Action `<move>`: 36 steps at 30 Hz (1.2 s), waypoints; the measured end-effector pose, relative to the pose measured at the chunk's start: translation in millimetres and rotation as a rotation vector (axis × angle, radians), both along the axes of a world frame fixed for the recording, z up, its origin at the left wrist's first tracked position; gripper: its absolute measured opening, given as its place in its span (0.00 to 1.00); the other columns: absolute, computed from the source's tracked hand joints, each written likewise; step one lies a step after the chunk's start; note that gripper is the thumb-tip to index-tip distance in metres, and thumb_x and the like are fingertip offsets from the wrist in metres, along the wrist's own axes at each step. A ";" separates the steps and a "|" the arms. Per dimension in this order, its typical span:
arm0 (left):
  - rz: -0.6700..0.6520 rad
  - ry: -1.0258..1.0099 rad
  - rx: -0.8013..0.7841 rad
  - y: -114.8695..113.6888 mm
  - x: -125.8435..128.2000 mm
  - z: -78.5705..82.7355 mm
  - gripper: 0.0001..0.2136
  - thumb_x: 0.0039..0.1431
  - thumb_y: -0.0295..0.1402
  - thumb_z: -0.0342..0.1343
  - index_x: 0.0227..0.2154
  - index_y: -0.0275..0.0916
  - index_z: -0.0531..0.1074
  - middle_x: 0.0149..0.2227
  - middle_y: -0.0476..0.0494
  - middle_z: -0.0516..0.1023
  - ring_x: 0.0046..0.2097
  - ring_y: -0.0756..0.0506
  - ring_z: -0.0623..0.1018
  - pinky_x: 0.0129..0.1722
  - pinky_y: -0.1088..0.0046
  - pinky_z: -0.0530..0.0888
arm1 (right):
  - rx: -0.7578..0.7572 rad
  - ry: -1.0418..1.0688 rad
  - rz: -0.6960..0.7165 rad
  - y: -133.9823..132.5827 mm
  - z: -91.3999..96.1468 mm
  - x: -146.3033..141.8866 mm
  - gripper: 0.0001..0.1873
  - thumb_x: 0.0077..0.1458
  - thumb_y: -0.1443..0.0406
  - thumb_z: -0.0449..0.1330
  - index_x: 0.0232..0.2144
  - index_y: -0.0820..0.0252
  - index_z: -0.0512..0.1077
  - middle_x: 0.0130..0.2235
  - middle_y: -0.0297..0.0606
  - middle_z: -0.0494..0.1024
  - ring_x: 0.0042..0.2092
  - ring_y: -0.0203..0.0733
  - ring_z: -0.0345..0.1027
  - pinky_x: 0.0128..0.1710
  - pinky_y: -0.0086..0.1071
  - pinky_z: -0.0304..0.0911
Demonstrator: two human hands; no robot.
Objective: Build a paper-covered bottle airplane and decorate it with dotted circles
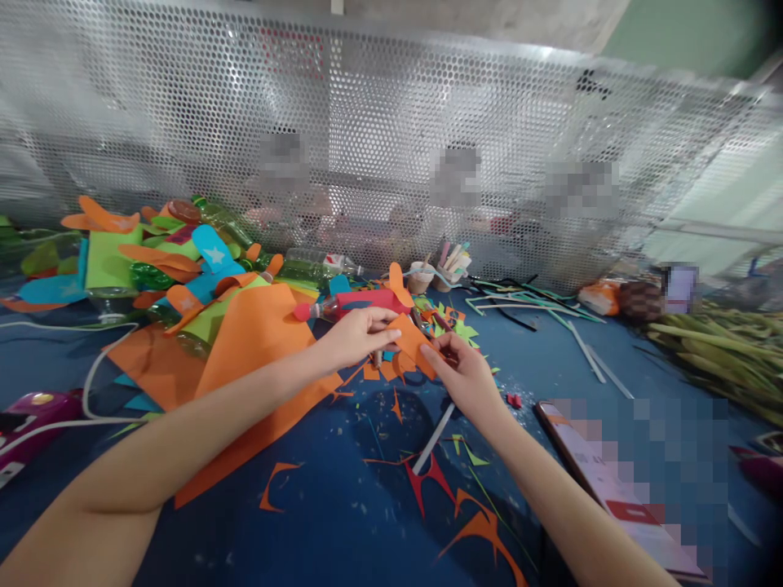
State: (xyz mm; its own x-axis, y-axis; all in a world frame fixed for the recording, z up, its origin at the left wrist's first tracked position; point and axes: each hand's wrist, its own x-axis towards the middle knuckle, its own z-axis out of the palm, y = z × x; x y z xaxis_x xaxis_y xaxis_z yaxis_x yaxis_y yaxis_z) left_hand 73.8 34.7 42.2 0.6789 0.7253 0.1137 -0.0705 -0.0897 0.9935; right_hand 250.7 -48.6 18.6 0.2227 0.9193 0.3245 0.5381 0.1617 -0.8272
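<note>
My left hand (358,334) and my right hand (462,371) meet over a blue table (342,505), both pinching a small orange paper piece (411,338). The left fingers grip its upper left edge, the right fingers its lower right corner. A large orange paper sheet (257,350) lies under my left forearm. Orange and red paper scraps (428,481) lie scattered below my hands. Just behind them lies a plastic bottle with red wrap (355,303).
A perforated metal screen (391,147) walls off the back of the table. A heap of coloured paper shapes and green bottles (171,261) sits at left. Small cups with sticks (437,273), green stalks (722,350), a purple glue gun (30,416) and a phone (612,481) lie around.
</note>
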 end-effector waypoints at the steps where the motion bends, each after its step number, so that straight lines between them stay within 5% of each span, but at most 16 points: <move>1: -0.002 -0.001 0.005 -0.6 -0.3 1.0 0.09 0.54 0.31 0.58 0.37 0.35 0.69 0.30 0.49 0.75 0.27 0.50 0.78 0.39 0.68 0.75 | 0.000 0.000 -0.003 -0.4 0.8 -0.4 0.17 0.51 0.51 0.57 0.26 0.57 0.62 0.25 0.31 0.65 0.26 0.37 0.58 0.26 0.29 0.56; 9: -0.080 -0.016 0.016 -3.7 -4.1 8.4 0.08 0.57 0.35 0.55 0.36 0.36 0.69 0.33 0.46 0.77 0.24 0.53 0.76 0.40 0.69 0.75 | 0.106 0.140 -0.003 -0.2 5.5 -4.4 0.18 0.47 0.51 0.61 0.30 0.56 0.61 0.27 0.31 0.66 0.27 0.37 0.62 0.25 0.28 0.61; 13: -0.055 -0.054 0.012 -3.6 -4.4 10.9 0.08 0.56 0.34 0.57 0.36 0.36 0.71 0.35 0.45 0.78 0.29 0.52 0.77 0.41 0.70 0.75 | 0.030 0.197 0.054 0.4 7.0 -2.8 0.19 0.46 0.51 0.62 0.33 0.57 0.67 0.30 0.35 0.71 0.31 0.39 0.66 0.28 0.29 0.64; 36: -0.021 -0.150 0.047 -10.2 -4.7 18.5 0.08 0.56 0.35 0.57 0.35 0.34 0.71 0.35 0.45 0.78 0.34 0.51 0.78 0.44 0.69 0.74 | 0.051 0.298 -0.011 -6.9 17.2 -5.1 0.18 0.44 0.52 0.64 0.27 0.60 0.68 0.24 0.31 0.66 0.25 0.33 0.57 0.23 0.26 0.56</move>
State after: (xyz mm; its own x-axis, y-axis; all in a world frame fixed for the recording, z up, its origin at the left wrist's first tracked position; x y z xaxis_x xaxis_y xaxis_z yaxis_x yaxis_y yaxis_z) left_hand 69.1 24.6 60.7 0.6667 0.7027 0.2486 -0.2202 -0.1329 0.9664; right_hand 245.6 -55.6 35.9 0.3252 0.9004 0.2889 0.2749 0.2022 -0.9400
